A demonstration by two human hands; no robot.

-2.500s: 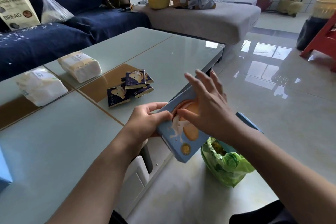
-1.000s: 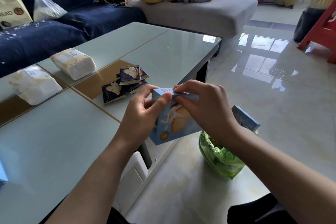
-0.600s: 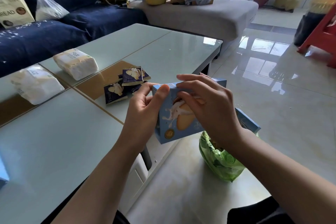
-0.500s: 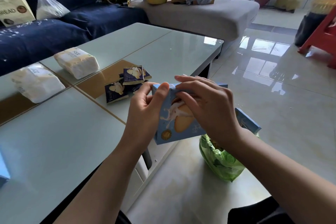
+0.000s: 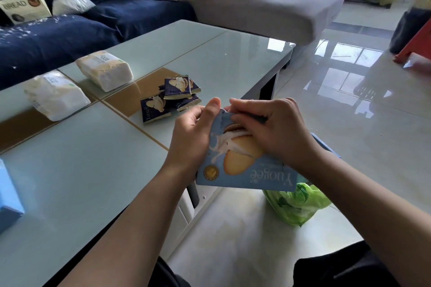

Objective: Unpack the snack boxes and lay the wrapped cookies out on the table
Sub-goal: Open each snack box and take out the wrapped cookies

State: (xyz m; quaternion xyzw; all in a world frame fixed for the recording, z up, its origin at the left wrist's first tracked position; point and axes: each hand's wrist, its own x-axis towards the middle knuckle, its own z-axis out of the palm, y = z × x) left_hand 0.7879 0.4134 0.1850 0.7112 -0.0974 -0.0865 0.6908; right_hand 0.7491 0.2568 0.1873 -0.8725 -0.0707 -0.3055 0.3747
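Blue cardboard box (image 5: 245, 165) sits off the bench's (image 5: 88, 170) near right edge, left hand (image 5: 193, 137) grasping its side and right hand (image 5: 268, 128) pinching the top flap, which should peel steadily so cookies drop beside the packets (image 5: 170, 98).

Pale blue snack box (image 5: 247, 170) printed with tan cookies and white milk splash; navy cookie wrappers (image 5: 170, 98); pale green glass desk (image 5: 70, 170); green bag (image 5: 298, 205)
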